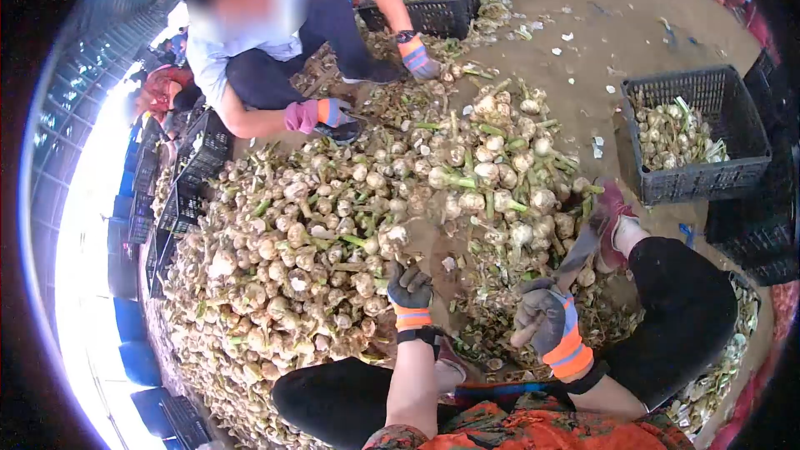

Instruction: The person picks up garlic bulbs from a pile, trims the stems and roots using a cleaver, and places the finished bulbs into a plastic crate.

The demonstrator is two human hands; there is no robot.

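Garlic bulb sits just past the fingertips of the gloved left hand; those fingers are nearly closed, apparently pinching it from below, though the exact contact is too small to make out. The right hand is curled fully around the handle of a knife, its blade slanting up and away beside the person's shoe.

I judge the bulb light and firm, its papery skin dry, apt to flake and a little slippery under a coated glove. The stiff stem or neck looks the surest place to grip; squeezing the head hard could bruise the cloves.

Around the hands, a broad garlic heap spreads over the floor, loose and uneven, so bulbs there would probably roll when touched. Stems and torn skins litter the ground between the wearer's legs.

Farther out, a black crate at the right holds more garlic. Across the heap a co-worker crouches in gloves, with more black crates behind. Blue containers line the bright left side of the shed-like room.
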